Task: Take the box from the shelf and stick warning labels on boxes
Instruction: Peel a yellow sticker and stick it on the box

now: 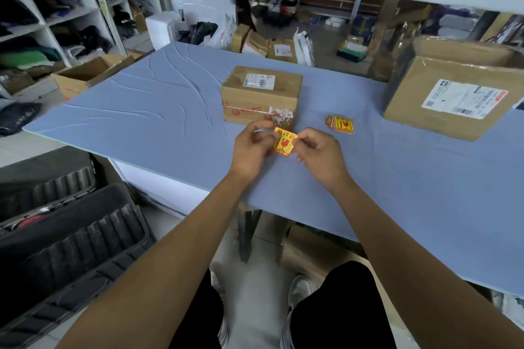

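Observation:
A small brown cardboard box (261,93) with a white shipping label on top stands on the blue table (141,110). Just in front of it, above the table, my left hand (251,150) and my right hand (320,156) both pinch a yellow and red warning label (284,142) between their fingertips. A small stack of the same labels (340,124) lies on the table to the right of the box.
A larger cardboard box (453,99) with a white shipping label sits at the table's right. An open carton (88,76) stands off the left edge. Black ribbed mats (71,235) lie lower left. Shelves with clothing and parcels fill the background.

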